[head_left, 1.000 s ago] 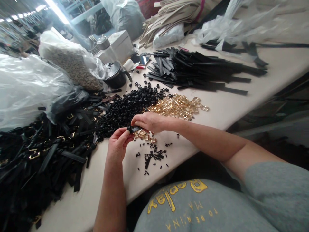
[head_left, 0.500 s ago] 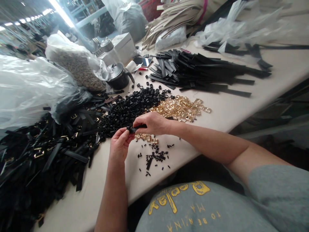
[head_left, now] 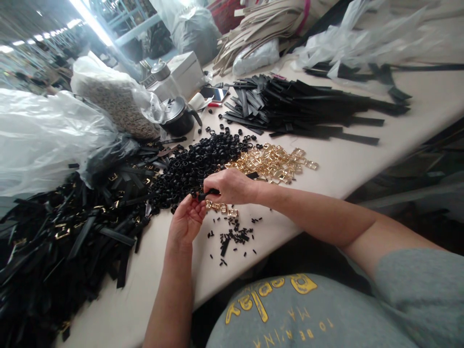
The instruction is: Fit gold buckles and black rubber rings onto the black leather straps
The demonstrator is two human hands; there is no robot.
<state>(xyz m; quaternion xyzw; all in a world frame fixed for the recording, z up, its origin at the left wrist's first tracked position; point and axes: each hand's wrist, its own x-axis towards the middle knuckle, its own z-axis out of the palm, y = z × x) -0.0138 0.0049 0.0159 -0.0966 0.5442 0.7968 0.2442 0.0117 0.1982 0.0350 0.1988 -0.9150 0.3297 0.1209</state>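
Just before the ring pile [head_left: 197,157], the right hand [head_left: 231,186] tightly grips a black strap [head_left: 213,192], its end at the left hand [head_left: 186,220], fingers half-curled, hold unclear; beyond the pile, a plastic bag [head_left: 112,92] holds small pieces.

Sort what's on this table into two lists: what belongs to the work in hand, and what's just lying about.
Likely part of the job:
black strap in the right hand, by the left hand
black loops
gold buckles
pile of black straps
heap of buckled straps

Probably just lying about:
phone
lidded black mug
white box
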